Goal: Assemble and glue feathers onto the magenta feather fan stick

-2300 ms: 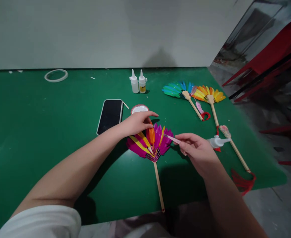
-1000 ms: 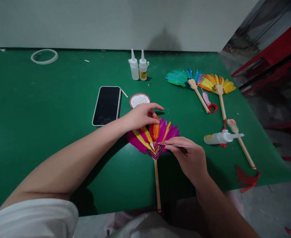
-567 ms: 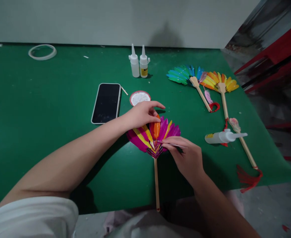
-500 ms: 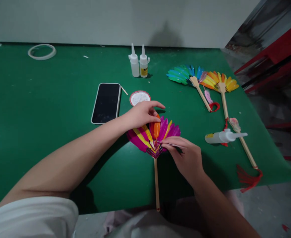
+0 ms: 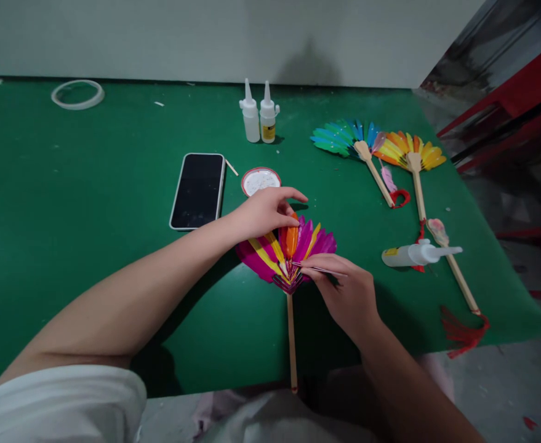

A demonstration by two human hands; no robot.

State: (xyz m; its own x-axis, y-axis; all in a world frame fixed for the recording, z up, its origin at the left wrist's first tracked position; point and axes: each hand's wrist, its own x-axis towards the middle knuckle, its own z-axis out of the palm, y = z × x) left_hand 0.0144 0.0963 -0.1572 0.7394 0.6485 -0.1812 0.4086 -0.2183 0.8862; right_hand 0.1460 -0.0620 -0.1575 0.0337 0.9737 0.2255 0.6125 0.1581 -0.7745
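A fan of magenta and yellow feathers point(image 5: 309, 239) lies near the table's front edge, its wooden handle point(image 5: 291, 344) pointing toward me. My left hand point(image 5: 270, 212) reaches over the fan's top and pinches an orange feather point(image 5: 291, 241) between thumb and fingers, the index finger stretched out. The orange feather lies upright over the fan's middle. From the right, my right hand point(image 5: 346, 295) grips thin metal tweezers point(image 5: 323, 269), their tips at the base of the orange feather, just above the fan's centre.
Behind my left hand is a red-rimmed dish point(image 5: 261, 179), with a phone point(image 5: 197, 191) to its left. Two glue bottles point(image 5: 260, 120) stand farther back. Another bottle point(image 5: 408, 255) lies at right beside a bare fan handle point(image 5: 461, 283). Finished-looking fans point(image 5: 344, 136) and a tape ring point(image 5: 77, 95) are farther off.
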